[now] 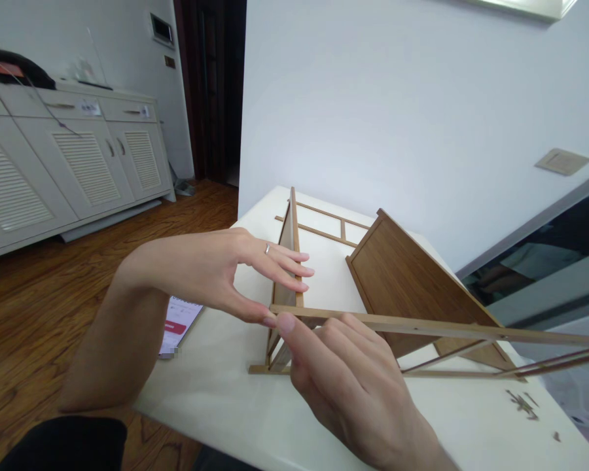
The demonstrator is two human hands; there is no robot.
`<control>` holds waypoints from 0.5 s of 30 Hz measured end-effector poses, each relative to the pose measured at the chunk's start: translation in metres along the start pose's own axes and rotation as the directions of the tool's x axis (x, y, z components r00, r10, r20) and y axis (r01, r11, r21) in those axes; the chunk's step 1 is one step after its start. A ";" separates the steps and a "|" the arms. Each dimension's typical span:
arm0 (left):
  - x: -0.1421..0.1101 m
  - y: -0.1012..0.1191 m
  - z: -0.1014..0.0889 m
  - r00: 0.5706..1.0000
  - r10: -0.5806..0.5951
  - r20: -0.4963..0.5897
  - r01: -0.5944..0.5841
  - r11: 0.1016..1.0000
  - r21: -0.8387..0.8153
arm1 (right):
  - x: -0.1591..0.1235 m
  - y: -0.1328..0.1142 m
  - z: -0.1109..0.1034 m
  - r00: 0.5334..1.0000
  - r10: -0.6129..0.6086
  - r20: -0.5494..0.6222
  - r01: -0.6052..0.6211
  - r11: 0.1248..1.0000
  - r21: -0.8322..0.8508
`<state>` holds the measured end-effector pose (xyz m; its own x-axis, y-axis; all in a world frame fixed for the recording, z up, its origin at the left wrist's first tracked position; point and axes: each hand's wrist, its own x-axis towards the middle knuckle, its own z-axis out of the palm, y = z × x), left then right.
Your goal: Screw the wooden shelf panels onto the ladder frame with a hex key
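Observation:
A partly joined wooden frame stands on the white table. My left hand (245,271) has its fingers laid over the top edge of a narrow upright wooden panel (286,245), and its thumb presses the near end of a long wooden rail (422,325). Close beside that thumb, my right hand (348,379) is closed around the rail, thumb on its side and fingers curled beyond it. The rail meets the panel at this corner. A wide brown wooden board (407,275) leans at a slant behind the rail. The joint itself is partly hidden by my fingers.
Loose screws (523,404) lie at the table's right. A phone (179,324) rests at the left edge, beneath my left forearm. A slatted wooden frame (331,226) lies flat at the back. Beyond are a wall (373,98) and a white cabinet (73,150).

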<state>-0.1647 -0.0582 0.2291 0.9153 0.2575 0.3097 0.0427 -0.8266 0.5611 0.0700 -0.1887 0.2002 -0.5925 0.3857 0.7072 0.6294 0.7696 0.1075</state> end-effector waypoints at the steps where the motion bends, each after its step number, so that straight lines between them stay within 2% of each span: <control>1: 0.000 0.000 0.000 1.000 -0.005 0.004 0.005 1.000 0.003 | -0.001 0.000 0.000 1.000 0.007 -0.001 -0.007 1.000 0.003; 8: -0.001 0.002 -0.001 1.000 -0.017 -0.005 0.017 0.999 0.029 | -0.008 0.002 0.000 0.997 0.068 0.044 -0.071 0.995 0.066; 15: 0.001 0.002 -0.001 1.000 0.006 -0.026 -0.006 1.000 0.024 | -0.009 0.004 -0.009 0.992 0.090 0.083 -0.096 0.994 0.061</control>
<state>-0.1638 -0.0594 0.2313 0.9049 0.2650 0.3329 0.0472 -0.8401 0.5403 0.0822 -0.1938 0.2006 -0.5728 0.4944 0.6538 0.6513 0.7588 -0.0033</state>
